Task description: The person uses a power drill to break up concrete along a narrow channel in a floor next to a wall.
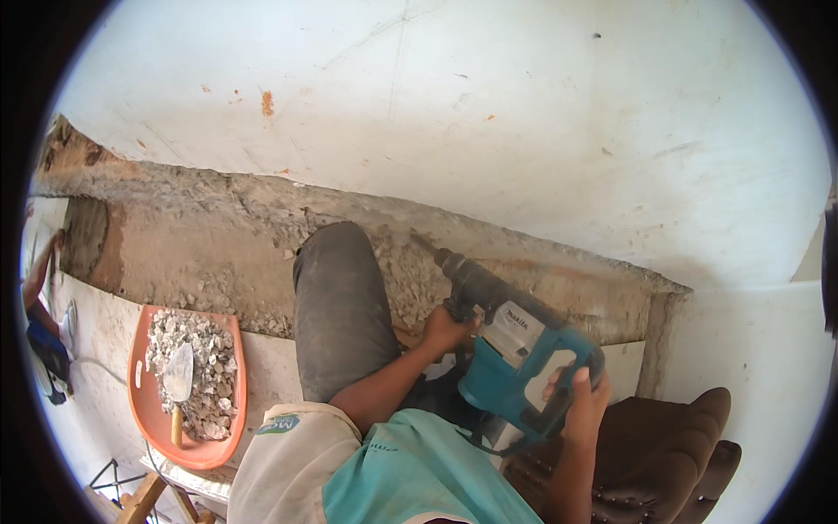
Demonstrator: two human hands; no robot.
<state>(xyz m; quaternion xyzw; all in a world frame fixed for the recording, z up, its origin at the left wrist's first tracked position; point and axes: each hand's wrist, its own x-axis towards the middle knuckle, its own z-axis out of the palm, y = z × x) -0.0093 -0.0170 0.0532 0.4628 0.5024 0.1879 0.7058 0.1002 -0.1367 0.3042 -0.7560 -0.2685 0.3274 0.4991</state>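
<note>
A teal and black rotary hammer [499, 382] lies across the space in front of me, its front end aimed up and to the left. My left hand [447, 332] is closed round its side grip near the front. The fingers of my right hand [587, 403] wrap the rear handle. The bit [425, 244] meets the rough, broken concrete [397, 218] along the foot of the white wall [489, 113]; its very tip is hard to make out. Loose rubble [406, 284] lies beneath it, beside my bent knee.
To the left, an orange pan [140, 384] holds broken rubble and a trowel [178, 375] with a wooden handle. A brown tufted seat [655, 454] stands at the lower right. Another person's arm [39, 266] shows at the far left, near a cable [100, 365] on the floor.
</note>
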